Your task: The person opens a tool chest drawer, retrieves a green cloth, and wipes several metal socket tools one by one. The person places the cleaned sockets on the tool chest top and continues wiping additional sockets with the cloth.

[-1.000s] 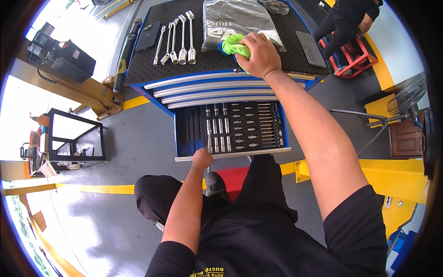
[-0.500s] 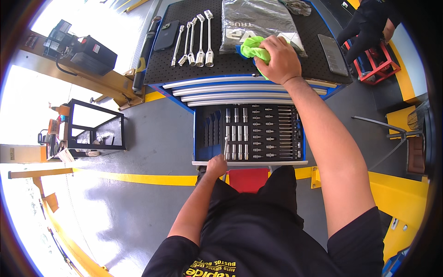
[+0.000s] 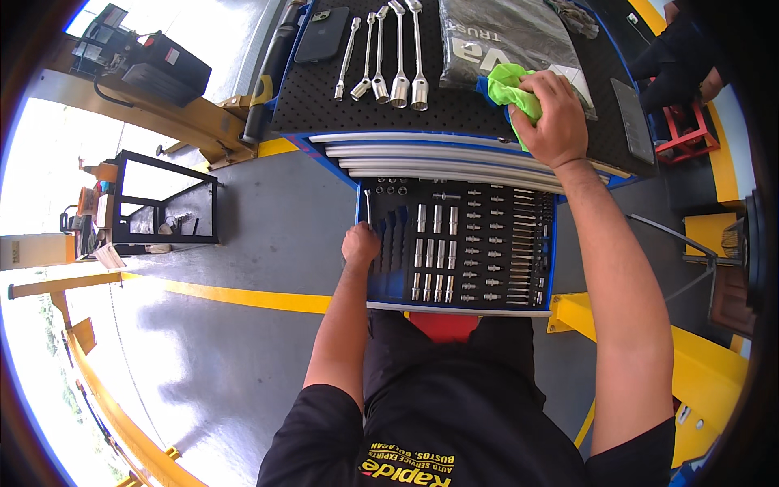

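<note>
My left hand (image 3: pixel 360 243) is closed around a slim silver wrench (image 3: pixel 368 204); the shaft points away from me over the left edge of a pulled-out drawer (image 3: pixel 454 309). Black foam in that drawer holds rows of silver sockets (image 3: pixel 439 253), bit sockets (image 3: pixel 473 239) and several dark blue tools (image 3: pixel 390 235). On the cabinet's perforated black top, my right hand (image 3: pixel 556 118) grips a bright green cloth (image 3: pixel 513 89) beside a clear plastic package (image 3: pixel 487 40). Several flex-head socket wrenches (image 3: pixel 399 61) lie side by side left of the package.
A black phone (image 3: pixel 322 36) rests at the top's left, and a flat grey panel (image 3: pixel 632 120) at its right. Closed drawer fronts (image 3: pixel 454 152) sit above the pulled-out one. A black metal frame (image 3: pixel 166 199) stands left. Another person (image 3: pixel 673 65) is near a red stand at far right.
My left hand has moved left and away from me with the wrench, from the drawer's front to its left edge. The cloth remains in my right hand; the view has shifted.
</note>
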Available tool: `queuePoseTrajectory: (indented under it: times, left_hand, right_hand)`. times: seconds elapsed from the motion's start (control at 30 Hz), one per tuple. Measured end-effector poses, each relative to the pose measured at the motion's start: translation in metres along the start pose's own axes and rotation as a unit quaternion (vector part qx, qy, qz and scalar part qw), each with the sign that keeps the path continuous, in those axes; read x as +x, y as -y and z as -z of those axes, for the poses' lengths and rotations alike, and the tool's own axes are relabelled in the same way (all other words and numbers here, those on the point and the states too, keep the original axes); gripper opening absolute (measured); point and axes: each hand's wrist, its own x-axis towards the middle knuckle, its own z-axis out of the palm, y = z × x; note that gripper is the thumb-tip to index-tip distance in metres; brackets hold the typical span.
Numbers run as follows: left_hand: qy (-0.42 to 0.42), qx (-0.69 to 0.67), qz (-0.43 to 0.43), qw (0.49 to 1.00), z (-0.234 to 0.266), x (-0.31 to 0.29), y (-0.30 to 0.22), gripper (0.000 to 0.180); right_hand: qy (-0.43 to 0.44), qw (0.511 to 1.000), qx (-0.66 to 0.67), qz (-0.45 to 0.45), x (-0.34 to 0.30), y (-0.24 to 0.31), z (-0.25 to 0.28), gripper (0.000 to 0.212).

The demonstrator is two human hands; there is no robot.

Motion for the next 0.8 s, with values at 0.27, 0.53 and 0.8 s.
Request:
queuePoseTrajectory:
  times: [0.27,0.53,0.8]
  left_hand:
    - [-0.125,-0.068,-0.044,0.989,-0.045,0.045,0.014,0.023]
    - [-0.157,-0.165,-0.105,0.968,-0.048,0.044,0.027,0.021]
    - [-0.136,0.002,-0.128,0.982,-0.046,0.047,0.014,0.019]
  right_hand:
    - [0.004,1.000,-0.013,0.012,0.001,-0.002,-0.007,0.029]
    - [0.004,1.000,-0.022,0.013,-0.001,-0.001,-0.006,0.029]
    - [0.011,0.999,-0.026,0.017,-0.001,0.000,-0.003,0.027]
